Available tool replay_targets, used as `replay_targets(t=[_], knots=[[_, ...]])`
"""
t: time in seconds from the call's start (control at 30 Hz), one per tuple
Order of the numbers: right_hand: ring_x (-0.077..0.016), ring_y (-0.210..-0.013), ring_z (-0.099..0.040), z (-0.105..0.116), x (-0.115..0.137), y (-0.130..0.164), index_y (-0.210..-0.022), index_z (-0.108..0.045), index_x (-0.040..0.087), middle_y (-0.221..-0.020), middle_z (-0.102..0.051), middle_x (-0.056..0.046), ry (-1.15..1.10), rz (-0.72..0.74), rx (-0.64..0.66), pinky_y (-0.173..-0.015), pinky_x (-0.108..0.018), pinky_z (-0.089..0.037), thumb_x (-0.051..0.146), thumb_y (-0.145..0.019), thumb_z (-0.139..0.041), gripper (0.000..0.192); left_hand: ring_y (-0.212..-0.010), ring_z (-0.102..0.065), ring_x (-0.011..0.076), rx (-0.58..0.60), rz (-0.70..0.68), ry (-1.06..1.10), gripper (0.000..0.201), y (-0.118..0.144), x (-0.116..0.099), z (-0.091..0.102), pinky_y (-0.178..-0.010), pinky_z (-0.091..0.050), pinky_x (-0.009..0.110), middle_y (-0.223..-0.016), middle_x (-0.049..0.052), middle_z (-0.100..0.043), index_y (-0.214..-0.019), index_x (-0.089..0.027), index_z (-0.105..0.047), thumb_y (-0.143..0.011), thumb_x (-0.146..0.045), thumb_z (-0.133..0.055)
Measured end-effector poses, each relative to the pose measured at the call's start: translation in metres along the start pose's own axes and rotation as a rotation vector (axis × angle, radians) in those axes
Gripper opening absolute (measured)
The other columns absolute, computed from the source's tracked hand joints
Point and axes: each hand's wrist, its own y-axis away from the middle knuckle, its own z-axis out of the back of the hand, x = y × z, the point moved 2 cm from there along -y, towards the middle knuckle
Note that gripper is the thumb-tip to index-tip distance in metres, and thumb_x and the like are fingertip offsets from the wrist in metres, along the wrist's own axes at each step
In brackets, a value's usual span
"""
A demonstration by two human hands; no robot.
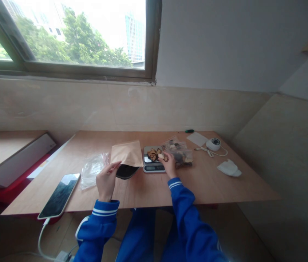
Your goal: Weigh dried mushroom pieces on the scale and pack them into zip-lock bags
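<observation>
The left hand (106, 180) gripped the near lip of a brown paper pouch (127, 154), holding its dark mouth open and tilted toward the person, near the middle of the surface (211, 183). The right hand (168, 164) rested on the near right corner of a small digital scale (154, 159), its fingers pinched on a pale dried piece (161, 156) from the brown pile on the pan. Just right of the scale, touching it or nearly so, lay a clear bag of dried pieces (180, 151). To do this step well, it seemed wise to keep the pouch mouth spread wide and close beside the scale, so pieces would travel a short way and not scatter; to lift only a few pieces at a time with the fingertips; and to avoid leaning on the pan, since pressure there would likely upset the reading on the display. The surface was a bare light-wood board, set against a pale wall under a window (69, 36) that showed trees and a tall building. A crumpled clear plastic bag (92, 169) lay left of the pouch, and a phone (59, 195) with a white cable sat at the near left corner. Toward the far right corner were a green pen (189, 131), a white card (197, 138) and a round white device (213, 144) with its cord; a folded white cloth (229, 168) lay near the right edge. Both sleeves were blue with white stripes.
</observation>
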Motion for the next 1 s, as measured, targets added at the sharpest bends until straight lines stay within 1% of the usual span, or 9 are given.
replay_targets(t=[0.1,0.17,0.23,0.33,0.47,0.63,0.8,0.9,1.0], knots=[[-0.021,-0.085,-0.061,0.003,-0.002,0.0,-0.102,-0.064,0.012,-0.104,-0.062,-0.014,-0.091,-0.087,0.021,-0.076,-0.037,-0.052,0.039,-0.067,-0.069,0.045,-0.071,-0.065,0.0146,0.012,0.015,-0.006,0.021,0.001,0.0,-0.001,-0.067,-0.049,0.024,-0.083,-0.005,-0.073,-0.088,-0.03,-0.072,-0.076,-0.042,-0.06],[-0.0196,-0.078,-0.063,0.005,-0.002,-0.001,-0.102,-0.063,0.012,-0.1,-0.065,-0.014,-0.139,-0.132,0.041,-0.074,-0.036,-0.053,0.039,-0.068,-0.067,0.044,-0.07,-0.065,0.0147,0.011,0.017,-0.013,0.021,0.001,0.0,-0.001,-0.066,-0.049,0.024,-0.083,-0.005,-0.073,-0.088,-0.03,-0.073,-0.076,-0.042,-0.06],[-0.02,-0.078,-0.064,0.007,0.0,-0.003,-0.1,-0.063,0.012,-0.095,-0.067,-0.013,-0.164,-0.142,0.04,-0.074,-0.036,-0.053,0.039,-0.068,-0.066,0.042,-0.069,-0.065,0.0149,0.004,0.013,-0.015,0.021,0.001,0.001,-0.001,-0.066,-0.049,0.024,-0.082,-0.004,-0.073,-0.088,-0.03,-0.073,-0.076,-0.042,-0.06],[-0.0216,-0.08,-0.065,0.012,0.006,-0.007,-0.096,-0.063,0.011,-0.091,-0.069,-0.014,-0.169,-0.13,-0.002,-0.075,-0.038,-0.053,0.039,-0.069,-0.065,0.038,-0.069,-0.065,0.015,0.001,0.003,-0.006,0.022,0.001,0.0,-0.001,-0.066,-0.049,0.024,-0.082,-0.004,-0.073,-0.088,-0.03,-0.073,-0.076,-0.043,-0.06],[-0.0223,-0.083,-0.065,0.025,0.011,-0.006,-0.096,-0.063,0.012,-0.093,-0.069,-0.014,-0.178,-0.132,-0.055,-0.078,-0.039,-0.052,0.036,-0.07,-0.063,0.035,-0.069,-0.065,0.0142,0.011,0.015,-0.002,0.022,0.001,0.001,-0.001,-0.065,-0.049,0.023,-0.083,-0.004,-0.073,-0.088,-0.029,-0.073,-0.076,-0.042,-0.06],[-0.0219,-0.087,-0.065,0.052,0.002,0.021,-0.096,-0.062,0.014,-0.095,-0.069,-0.013,-0.259,-0.18,-0.097,-0.081,-0.039,-0.052,0.036,-0.07,-0.066,0.034,-0.07,-0.065,0.0145,0.016,0.022,-0.006,0.022,0.001,0.009,-0.003,-0.068,-0.048,0.024,-0.086,-0.004,-0.073,-0.089,-0.029,-0.072,-0.076,-0.042,-0.061],[-0.021,-0.081,-0.066,0.079,-0.02,0.061,-0.089,-0.064,0.016,-0.088,-0.07,-0.01,-0.262,-0.273,-0.097,-0.078,-0.039,-0.053,0.038,-0.067,-0.069,0.031,-0.076,-0.066,0.0156,0.039,0.078,-0.08,0.021,-0.005,0.024,-0.015,-0.065,-0.047,0.024,-0.087,-0.005,-0.073,-0.091,-0.032,-0.072,-0.077,-0.042,-0.059],[-0.0204,-0.076,-0.066,0.089,-0.031,0.075,-0.086,-0.065,0.016,-0.084,-0.07,-0.009,-0.224,-0.328,-0.1,-0.073,-0.038,-0.053,0.042,-0.066,-0.07,0.033,-0.078,-0.066,0.0168,0.056,0.118,-0.148,0.021,-0.015,0.032,-0.026,-0.064,-0.046,0.024,-0.086,-0.004,-0.073,-0.091,-0.032,-0.071,-0.078,-0.041,-0.058],[-0.0199,-0.074,-0.065,0.091,-0.034,0.079,-0.084,-0.064,0.015,-0.082,-0.07,-0.009,-0.19,-0.335,-0.112,-0.07,-0.036,-0.053,0.046,-0.066,-0.069,0.036,-0.08,-0.066,0.018,0.069,0.141,-0.204,0.02,-0.026,0.039,-0.034,-0.063,-0.045,0.025,-0.087,-0.003,-0.073,-0.092,-0.032,-0.071,-0.08,-0.039,-0.056]])
